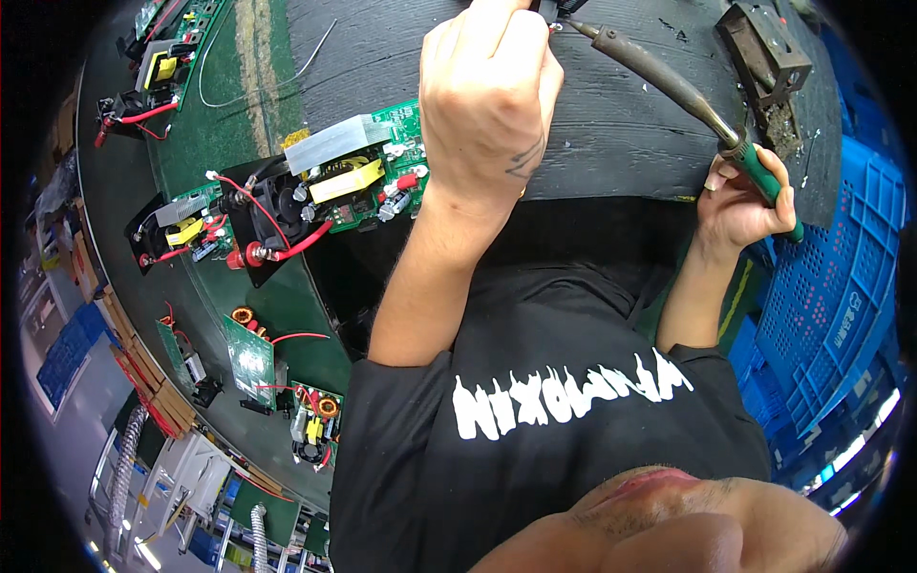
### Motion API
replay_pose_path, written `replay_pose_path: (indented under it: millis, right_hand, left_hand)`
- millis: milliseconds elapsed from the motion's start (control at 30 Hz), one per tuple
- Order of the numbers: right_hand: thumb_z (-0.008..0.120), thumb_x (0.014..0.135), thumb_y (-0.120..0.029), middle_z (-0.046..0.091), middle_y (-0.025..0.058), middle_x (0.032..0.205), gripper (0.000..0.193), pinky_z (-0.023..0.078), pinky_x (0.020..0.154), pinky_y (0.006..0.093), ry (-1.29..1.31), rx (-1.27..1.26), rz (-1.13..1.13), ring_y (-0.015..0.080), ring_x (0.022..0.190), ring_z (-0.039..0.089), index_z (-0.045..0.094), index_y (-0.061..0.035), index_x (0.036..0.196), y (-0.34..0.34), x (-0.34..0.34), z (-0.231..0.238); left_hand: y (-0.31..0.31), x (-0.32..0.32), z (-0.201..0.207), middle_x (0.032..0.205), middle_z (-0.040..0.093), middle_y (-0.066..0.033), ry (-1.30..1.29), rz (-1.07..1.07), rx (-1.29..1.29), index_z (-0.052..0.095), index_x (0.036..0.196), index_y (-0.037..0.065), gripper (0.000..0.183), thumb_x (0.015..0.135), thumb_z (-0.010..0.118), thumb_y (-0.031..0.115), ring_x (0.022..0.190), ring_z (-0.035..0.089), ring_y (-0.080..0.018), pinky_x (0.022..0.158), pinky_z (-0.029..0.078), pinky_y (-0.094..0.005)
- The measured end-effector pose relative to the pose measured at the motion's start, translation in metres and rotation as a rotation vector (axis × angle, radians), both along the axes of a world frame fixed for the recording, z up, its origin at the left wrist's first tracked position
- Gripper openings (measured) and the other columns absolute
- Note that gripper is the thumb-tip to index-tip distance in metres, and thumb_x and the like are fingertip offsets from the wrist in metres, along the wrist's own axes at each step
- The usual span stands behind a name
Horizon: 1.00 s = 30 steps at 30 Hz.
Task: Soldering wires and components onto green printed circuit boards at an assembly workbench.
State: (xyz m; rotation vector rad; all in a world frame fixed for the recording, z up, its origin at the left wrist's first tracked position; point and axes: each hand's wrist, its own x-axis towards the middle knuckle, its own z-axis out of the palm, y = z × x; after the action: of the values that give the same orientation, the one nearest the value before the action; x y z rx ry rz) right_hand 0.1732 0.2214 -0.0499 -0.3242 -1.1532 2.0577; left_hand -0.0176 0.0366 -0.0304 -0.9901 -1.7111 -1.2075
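My right hand (737, 205) grips the green handle of a soldering iron (659, 81). The iron's tip points up and left, reaching a small black part (546, 10) at the upper edge of the picture. My left hand (492, 91) is closed beside that part, its fingers curled; the fingertips and most of what they hold are hidden or cut off. Just left of my left wrist lies a green circuit board (406, 119) with a silver heat sink, a yellow transformer, a black fan and red leads.
More circuit boards (177, 72) lie along the green bench to the left, and several stand lower left. A thin bent wire (315, 62) rests near the black work mat (363, 43). A metal iron stand (764, 57) is at the upper right, with blue crates (831, 296) beyond.
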Motion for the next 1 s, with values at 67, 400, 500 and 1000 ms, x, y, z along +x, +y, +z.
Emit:
replay_pose_path:
  millis: [67, 400, 500, 1000]
  right_hand:
    - [0.039, 0.085, -0.046, 0.065, 0.0197, 0.081, 0.055, 0.042, 0.046, 0.03, -0.02, 0.017, -0.016, 0.0227, 0.053, 0.053, 0.064, -0.0004, 0.101, 0.002, 0.003, 0.006]
    - [0.041, 0.082, -0.045, 0.066, 0.0187, 0.085, 0.054, 0.043, 0.046, 0.0305, -0.015, 0.028, -0.024, 0.0226, 0.054, 0.054, 0.065, -0.0003, 0.1, 0.006, 0.006, 0.007]
    - [0.041, 0.082, -0.045, 0.066, 0.0188, 0.084, 0.054, 0.043, 0.046, 0.0306, -0.003, 0.0, -0.003, 0.0227, 0.054, 0.054, 0.066, -0.0006, 0.1, 0.001, -0.001, -0.001]
    - [0.039, 0.083, -0.046, 0.064, 0.0199, 0.074, 0.056, 0.042, 0.046, 0.0308, -0.014, -0.021, -0.055, 0.0234, 0.05, 0.052, 0.065, 0.0008, 0.101, 0.003, 0.001, 0.005]
  left_hand:
    - [0.005, 0.0, -0.001, 0.096, 0.065, -0.0157, -0.002, -0.027, 0.02, 0.063, 0.092, -0.002, 0.021, 0.071, 0.066, -0.002, 0.086, 0.061, -0.0304, 0.079, 0.048, -0.0357]
    - [0.01, -0.002, -0.002, 0.095, 0.065, -0.0156, 0.011, -0.041, 0.064, 0.063, 0.089, -0.001, 0.02, 0.069, 0.067, -0.003, 0.086, 0.061, -0.0303, 0.078, 0.048, -0.0356]
    - [0.0, -0.003, 0.001, 0.095, 0.065, -0.0156, 0.018, -0.032, 0.026, 0.063, 0.089, -0.001, 0.02, 0.069, 0.067, -0.003, 0.084, 0.061, -0.0298, 0.077, 0.048, -0.0353]
    - [0.006, -0.003, 0.001, 0.094, 0.065, -0.0157, 0.005, -0.068, 0.063, 0.063, 0.086, 0.0, 0.02, 0.068, 0.067, -0.004, 0.082, 0.061, -0.0294, 0.075, 0.048, -0.0349]
